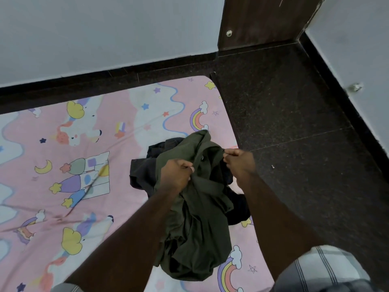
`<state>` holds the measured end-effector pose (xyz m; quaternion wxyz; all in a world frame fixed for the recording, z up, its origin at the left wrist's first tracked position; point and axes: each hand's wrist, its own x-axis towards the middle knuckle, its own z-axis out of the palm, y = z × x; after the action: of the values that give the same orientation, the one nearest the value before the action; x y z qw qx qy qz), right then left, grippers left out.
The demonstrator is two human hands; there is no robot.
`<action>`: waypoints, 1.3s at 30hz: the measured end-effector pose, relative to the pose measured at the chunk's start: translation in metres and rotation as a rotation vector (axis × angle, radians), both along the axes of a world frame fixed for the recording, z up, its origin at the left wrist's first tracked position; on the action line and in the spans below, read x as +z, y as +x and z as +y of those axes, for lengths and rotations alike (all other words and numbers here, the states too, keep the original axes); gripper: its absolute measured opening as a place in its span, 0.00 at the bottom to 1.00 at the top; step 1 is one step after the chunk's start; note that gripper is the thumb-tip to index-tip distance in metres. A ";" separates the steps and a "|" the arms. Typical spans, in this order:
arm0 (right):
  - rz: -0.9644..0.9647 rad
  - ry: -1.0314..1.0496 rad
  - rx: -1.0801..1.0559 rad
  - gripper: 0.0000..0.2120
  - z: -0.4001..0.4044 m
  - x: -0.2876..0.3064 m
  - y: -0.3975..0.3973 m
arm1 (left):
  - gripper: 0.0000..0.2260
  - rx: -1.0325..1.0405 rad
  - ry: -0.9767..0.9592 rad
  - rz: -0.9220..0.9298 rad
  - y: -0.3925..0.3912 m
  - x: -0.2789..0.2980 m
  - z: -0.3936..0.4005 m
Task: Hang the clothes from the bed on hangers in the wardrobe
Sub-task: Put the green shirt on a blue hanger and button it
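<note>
A: Our left hand (176, 173) and right hand (237, 161) each pinch the olive shirt (195, 218), lifted above the bed (63, 165).

B: Under it we see dark clothes (143, 175) on the unicorn sheet (101, 207), beside the dark speckled floor (294, 123), grey walls (105, 34) and a wooden door (263, 20).

Bare bed sheet (52, 186) left of clothes (195, 218)
</note>
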<state>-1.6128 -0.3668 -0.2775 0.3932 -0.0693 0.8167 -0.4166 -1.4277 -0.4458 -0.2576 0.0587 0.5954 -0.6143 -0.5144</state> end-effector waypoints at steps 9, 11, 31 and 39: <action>0.543 0.079 0.659 0.20 -0.047 0.038 0.030 | 0.04 -0.085 -0.140 0.035 0.080 0.074 -0.026; 0.644 0.014 0.636 0.26 -0.060 0.047 0.043 | 0.05 -0.110 -0.172 0.035 0.098 0.090 -0.029; 0.872 -0.187 0.934 0.12 -0.096 0.230 0.334 | 0.08 -0.221 -0.707 0.011 0.405 0.272 -0.032; 1.245 -0.311 0.742 0.13 -0.081 0.390 0.434 | 0.08 -0.049 -0.957 0.026 0.527 0.372 -0.038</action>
<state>-1.1786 -0.4483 0.1127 -0.0418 -0.6193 0.7428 -0.2510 -0.9008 -0.4836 0.1142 0.3219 0.4803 -0.7953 -0.1823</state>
